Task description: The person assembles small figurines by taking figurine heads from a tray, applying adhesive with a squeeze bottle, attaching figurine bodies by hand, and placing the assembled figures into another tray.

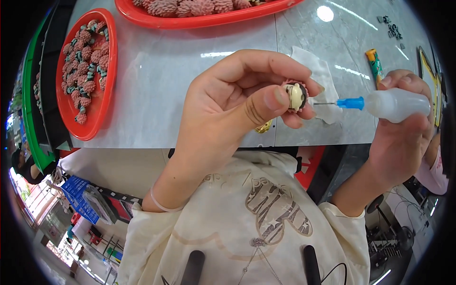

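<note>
Pink and cream, a small round figurine [296, 96] sits pinched at the fingertips of the left hand [228, 109]. That hand is raised above the table edge, palm turned toward the camera, thumb lying across the front and pressing the figurine's near side while the curled fingers close over its top and back. The cream face of the piece points right, toward the other hand. A pale band circles the left wrist, and the forearm runs down and left to a cream sleeve.

The right hand [403, 128] comes up from the lower right, wrist bent, fingers wrapped firmly around a soft white squeeze bottle [396, 104] held sideways. The bottle's blue nozzle [350, 103] carries a thin metal needle [324, 103] that points left, its tip just short of the figurine; whether it touches cannot be told.

Behind the gap between the hands, a white cloth [319, 76] lies on the pale grey table [156, 80]. Just beyond the right hand lies a yellow and green tube [375, 64]. A small gold piece [264, 127] peeks out below the left hand's thumb.

Farther out, well left of the left hand, a red oval tray [102, 102] holds many small pink knobbly pieces [83, 61]. Beyond both hands, along the far side, a second red tray [199, 20] holds larger pink knobbly pieces.
</note>
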`<action>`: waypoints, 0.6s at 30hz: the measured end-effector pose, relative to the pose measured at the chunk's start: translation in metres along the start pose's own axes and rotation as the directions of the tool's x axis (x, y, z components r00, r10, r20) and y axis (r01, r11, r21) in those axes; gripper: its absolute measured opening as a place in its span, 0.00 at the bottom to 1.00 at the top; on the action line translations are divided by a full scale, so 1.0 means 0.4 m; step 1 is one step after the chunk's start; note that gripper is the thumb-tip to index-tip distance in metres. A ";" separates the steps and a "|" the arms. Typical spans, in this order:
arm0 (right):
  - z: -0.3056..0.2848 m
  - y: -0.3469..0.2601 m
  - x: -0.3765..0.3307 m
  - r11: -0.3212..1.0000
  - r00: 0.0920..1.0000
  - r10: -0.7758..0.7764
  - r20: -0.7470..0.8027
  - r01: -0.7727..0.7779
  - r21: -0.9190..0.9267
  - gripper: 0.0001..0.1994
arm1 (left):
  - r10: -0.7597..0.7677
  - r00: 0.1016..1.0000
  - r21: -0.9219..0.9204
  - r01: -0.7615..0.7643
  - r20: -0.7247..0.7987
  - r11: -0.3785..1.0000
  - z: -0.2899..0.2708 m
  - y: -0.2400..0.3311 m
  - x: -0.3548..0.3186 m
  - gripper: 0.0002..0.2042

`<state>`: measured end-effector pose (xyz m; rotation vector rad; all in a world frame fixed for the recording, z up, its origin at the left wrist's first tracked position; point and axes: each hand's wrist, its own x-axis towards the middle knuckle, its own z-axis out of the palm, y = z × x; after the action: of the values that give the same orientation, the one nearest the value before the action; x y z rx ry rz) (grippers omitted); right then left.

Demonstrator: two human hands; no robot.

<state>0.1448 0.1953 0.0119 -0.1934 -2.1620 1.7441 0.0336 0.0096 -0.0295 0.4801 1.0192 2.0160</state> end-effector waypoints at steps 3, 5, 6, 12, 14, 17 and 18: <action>-0.001 0.000 0.003 0.998 1.000 0.019 -0.008 -0.020 -0.064 0.22 | -0.013 1.000 0.016 0.013 0.006 1.000 0.005 -0.003 0.001 0.18; 0.003 0.003 0.001 0.998 1.000 0.017 -0.021 -0.018 -0.059 0.22 | -0.009 1.000 0.027 0.009 0.001 1.000 0.008 -0.003 0.002 0.18; 0.005 0.004 0.000 0.998 0.999 0.011 -0.031 -0.013 -0.055 0.22 | -0.012 1.000 0.026 0.012 0.002 1.000 0.008 -0.004 0.002 0.18; 0.008 -0.020 -0.005 0.964 0.987 -0.158 0.035 0.162 -0.209 0.22 | -0.023 1.000 0.056 0.023 0.011 0.998 0.008 -0.002 0.004 0.18; 0.007 -0.022 -0.005 0.920 0.944 -0.308 0.115 0.327 -0.217 0.21 | -0.006 1.000 0.058 0.006 0.000 0.998 0.006 -0.004 0.005 0.18; 0.007 -0.019 -0.019 0.901 0.925 -0.368 0.091 0.379 -0.209 0.20 | -0.012 1.000 0.071 0.011 0.004 0.997 0.006 -0.003 0.004 0.18; 0.007 -0.016 -0.027 0.914 0.935 -0.354 0.027 0.352 -0.201 0.20 | -0.012 1.000 0.072 0.012 0.004 0.997 0.007 -0.003 0.004 0.18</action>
<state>0.1547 0.1877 0.0156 0.1328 -2.2012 1.3197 0.0348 0.0126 -0.0288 0.5153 1.0919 1.9720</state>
